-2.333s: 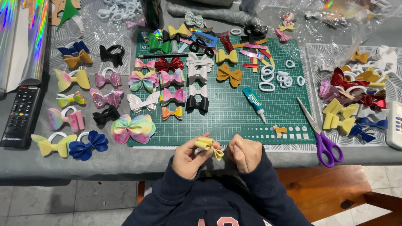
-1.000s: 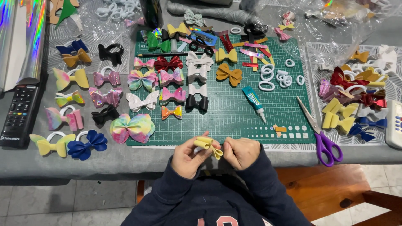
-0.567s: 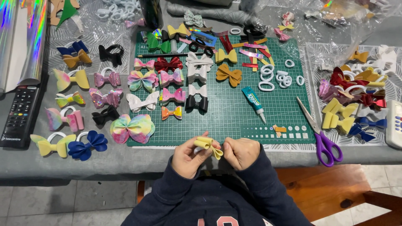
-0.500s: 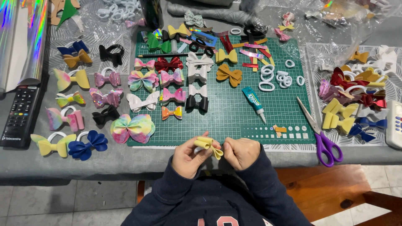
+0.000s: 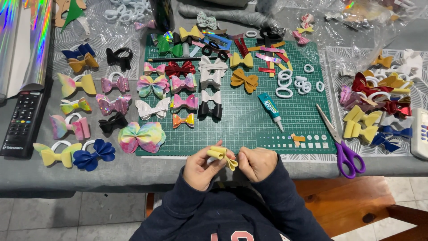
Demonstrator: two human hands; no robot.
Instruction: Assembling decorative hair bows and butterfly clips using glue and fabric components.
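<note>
One yellow bow pinched between two hands at the worktop's near edge. Left hand curled under it, right hand fisted beside — both grips closed on the bow. On the green cutting mat: one glue tube; beside the mat, one pair of purple scissors.

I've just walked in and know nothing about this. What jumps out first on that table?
First, the green cutting mat at the table's centre, with rows of small coloured bows on its left half. At the near edge, the left hand and right hand together hold a yellow bow. Purple-handled scissors lie at the mat's right edge, and a shiny holographic roll sits far left.
</note>
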